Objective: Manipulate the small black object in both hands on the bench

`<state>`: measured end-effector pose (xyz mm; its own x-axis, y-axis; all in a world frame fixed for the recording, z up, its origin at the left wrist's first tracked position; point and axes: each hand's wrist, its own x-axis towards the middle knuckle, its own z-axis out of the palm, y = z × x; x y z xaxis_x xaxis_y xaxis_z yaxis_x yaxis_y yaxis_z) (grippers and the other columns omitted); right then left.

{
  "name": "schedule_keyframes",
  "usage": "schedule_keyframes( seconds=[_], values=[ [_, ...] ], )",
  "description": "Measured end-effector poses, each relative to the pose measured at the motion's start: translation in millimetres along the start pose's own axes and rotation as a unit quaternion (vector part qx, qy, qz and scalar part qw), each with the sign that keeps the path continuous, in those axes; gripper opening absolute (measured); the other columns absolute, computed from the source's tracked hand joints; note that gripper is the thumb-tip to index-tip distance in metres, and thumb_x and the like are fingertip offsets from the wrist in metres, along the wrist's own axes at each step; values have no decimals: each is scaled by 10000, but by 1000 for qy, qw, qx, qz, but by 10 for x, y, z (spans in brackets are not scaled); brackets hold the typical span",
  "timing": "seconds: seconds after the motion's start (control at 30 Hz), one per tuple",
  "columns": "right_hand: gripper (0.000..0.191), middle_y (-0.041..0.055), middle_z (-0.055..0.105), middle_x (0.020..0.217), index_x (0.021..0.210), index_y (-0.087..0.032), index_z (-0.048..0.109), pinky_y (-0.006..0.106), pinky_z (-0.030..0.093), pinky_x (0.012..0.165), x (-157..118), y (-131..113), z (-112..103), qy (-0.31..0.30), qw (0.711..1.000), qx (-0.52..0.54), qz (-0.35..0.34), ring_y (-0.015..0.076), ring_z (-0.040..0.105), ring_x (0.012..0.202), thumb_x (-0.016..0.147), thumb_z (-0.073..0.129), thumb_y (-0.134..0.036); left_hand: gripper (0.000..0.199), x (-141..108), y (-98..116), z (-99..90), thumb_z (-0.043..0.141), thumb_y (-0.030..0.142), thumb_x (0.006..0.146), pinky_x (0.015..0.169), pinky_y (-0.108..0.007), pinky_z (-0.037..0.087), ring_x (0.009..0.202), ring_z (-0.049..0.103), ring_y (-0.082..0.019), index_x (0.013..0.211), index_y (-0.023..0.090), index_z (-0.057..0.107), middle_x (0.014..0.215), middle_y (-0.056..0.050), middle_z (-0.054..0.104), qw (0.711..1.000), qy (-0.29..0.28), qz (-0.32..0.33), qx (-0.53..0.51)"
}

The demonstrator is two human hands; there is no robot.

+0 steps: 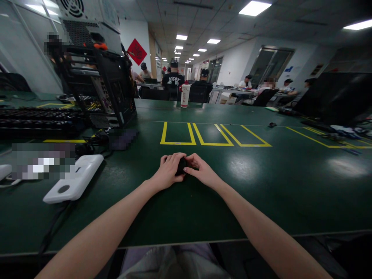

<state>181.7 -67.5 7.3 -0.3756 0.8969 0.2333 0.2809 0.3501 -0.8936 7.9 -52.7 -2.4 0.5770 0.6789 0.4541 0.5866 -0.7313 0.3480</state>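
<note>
A small black object [181, 166] is held between my two hands, low over the middle of the green table [186, 217]. My left hand [170, 169] wraps round it from the left, fingers over its top and thumb below. From the right, my right hand [200, 169] has its thumb and curled fingers at the object's near right side. Most of the object is hidden by the fingers, so I cannot make out what it is. Beyond the hands lie three yellow tape outlines [178, 143].
An open black computer case [112, 89] stands at the back left. Nearer, a white device [75, 178] lies with a cable. A white bottle [185, 96] stands at the far edge. Cables and parts [343, 131] lie far right. Several people sit beyond the table.
</note>
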Motion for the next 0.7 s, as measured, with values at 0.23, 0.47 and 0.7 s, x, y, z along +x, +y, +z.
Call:
schedule_keyframes(
  seconds=[0.23,0.47,0.7],
  values=[
    [107,3,561,890,877,-212,488,356,457,806,27,9,42,33,999,26,2,152,566,865,796,509,-280,613,1,1,-13,596,225,692,936,-446,234,1102,415,-257,1204,227,260,1203,-86,429,1000,-11,0,5],
    [227,32,568,980,985,-206,488,370,451,837,28,32,27,11,998,42,37,164,561,927,772,548,-259,586,-2,55,-96,577,225,712,943,-446,231,1114,408,-254,1203,225,258,1205,-89,423,1000,-29,1,-3],
    [107,-11,558,845,857,-211,497,314,460,766,43,56,40,32,998,54,0,136,563,820,791,516,-293,601,3,20,-47,590,227,697,933,-445,233,1108,406,-257,1201,213,263,1205,-93,426,1000,-19,0,10]
  ],
)
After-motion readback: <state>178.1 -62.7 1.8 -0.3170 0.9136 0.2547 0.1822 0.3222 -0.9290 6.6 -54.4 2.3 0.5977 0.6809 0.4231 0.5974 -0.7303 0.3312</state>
